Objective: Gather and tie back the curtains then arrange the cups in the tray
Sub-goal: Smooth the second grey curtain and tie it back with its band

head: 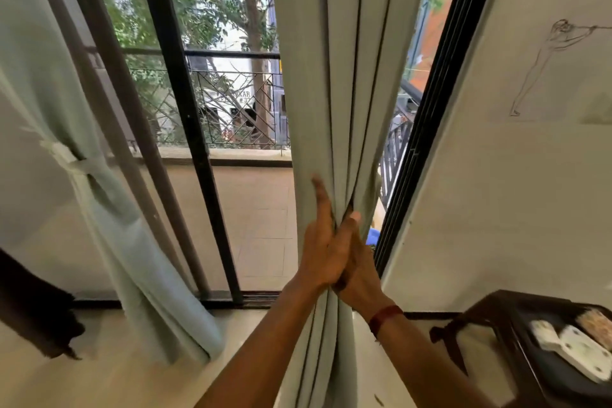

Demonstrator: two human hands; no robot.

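At the right edge of the door frame (440, 109) you have the right curtain (334, 76) bunched into narrow upright folds between both hands, roughly level with the tie on the other side; that height looks chosen so the two sides will match. Your left hand (319, 248) lies flat on the near face of the bundle, its fingers (319, 199) straight, pressed together and pointing up the cloth; it acts as a wall that keeps the pleats from fanning back toward the glass. Your right hand (359, 270) comes in from the frame side; its thumb (353, 218) crosses the front of the folds while the other fingers are hidden behind the cloth, so it appears to grip the bundle, though the wrap itself cannot be seen. No tie-back for this side is in view; you will likely need one hand free for it, so let the right hand alone keep the pleats.

The left curtain (109, 209) is already cinched by its band (79, 166) and hangs clear of the glass; that half seems done. On the desk (516, 305) in the lower right corner lie white items (576, 351), too blurred to say whether they are cups; no tray can be made out.
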